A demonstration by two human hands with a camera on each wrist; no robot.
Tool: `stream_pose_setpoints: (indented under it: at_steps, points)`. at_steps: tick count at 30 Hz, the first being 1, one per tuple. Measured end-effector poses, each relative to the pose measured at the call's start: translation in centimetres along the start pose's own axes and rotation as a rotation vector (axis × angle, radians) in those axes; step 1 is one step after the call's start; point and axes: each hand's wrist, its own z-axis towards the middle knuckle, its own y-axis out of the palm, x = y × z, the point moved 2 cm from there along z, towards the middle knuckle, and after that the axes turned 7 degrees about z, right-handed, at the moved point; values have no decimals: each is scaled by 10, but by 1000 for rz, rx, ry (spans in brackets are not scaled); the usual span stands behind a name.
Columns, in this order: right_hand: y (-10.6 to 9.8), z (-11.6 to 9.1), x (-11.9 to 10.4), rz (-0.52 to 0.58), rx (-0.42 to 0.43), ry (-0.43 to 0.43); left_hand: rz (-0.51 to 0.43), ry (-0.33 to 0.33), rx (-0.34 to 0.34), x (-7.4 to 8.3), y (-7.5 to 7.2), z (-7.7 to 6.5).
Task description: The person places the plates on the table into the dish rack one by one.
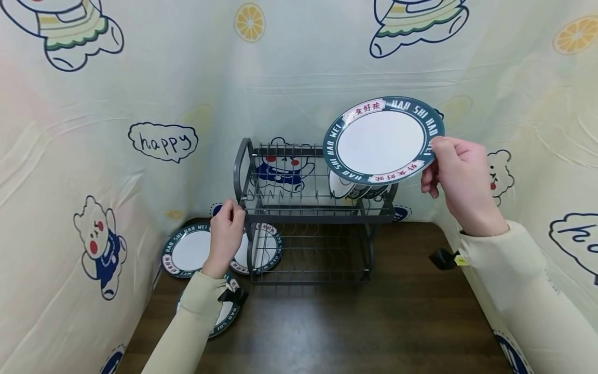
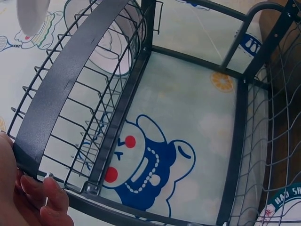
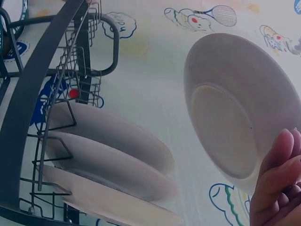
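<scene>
Head view: 1 plate in R hand, up over R end of rack, printed face to camera, tilted; white ctr, dk green lettered rim. 3 more plates on table, L side: 1 far L, 1 beside rack's L end, partly behind its frame, 1 nearer, mostly under L sleeve. 1 rack, dk metal, 2 tiers; stacked plates at R end of upper tier, count blocked here by held plate. Table dk brown wood, slight sheen. Pale cloth all round as walls, cartoon bears, orange slices, "happy" bubble. L arm reaches fwd, L hand at rack's upper L corner, fingers curled on frame. R arm out to R & raised, bent in at wrist; thumb on plate's upper face, fingers under, rim clamped between. L wrist view: L hand at lower L, wrapped round end of flat bar; white plates at far end of tier overlap, can't count; 1 table plate, part only, thru side mesh. R wrist view: 3 plates in rack, leaning on edge in wire slots, approx. parallel; held plate's plain underside shows, well apart from those 3; R fingers bent at its rim.
</scene>
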Motion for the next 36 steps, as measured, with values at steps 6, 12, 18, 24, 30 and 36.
stream_pose_setpoints:
  at_steps: [6, 12, 18, 24, 30, 36]
  points:
    - [10, 15, -2, -145, 12, -19, -1, -3, 7, -1, 1, 0]
    - [22, 26, 1, -271, 10, -43, 0, -13, 9, -1, 0, -1]
    - [34, 32, 1, -398, 11, -94, 3, 0, 9, 0, -1, -1]
    - [46, 34, 1, -547, 13, -185, 0, 0, 10, 0, 0, 0]
    - [57, 39, 8, -628, -9, -237, 2, 7, 18, 0, 0, 0]
    - [67, 44, 14, -720, -17, -290, -1, 0, 12, 1, 0, -1]
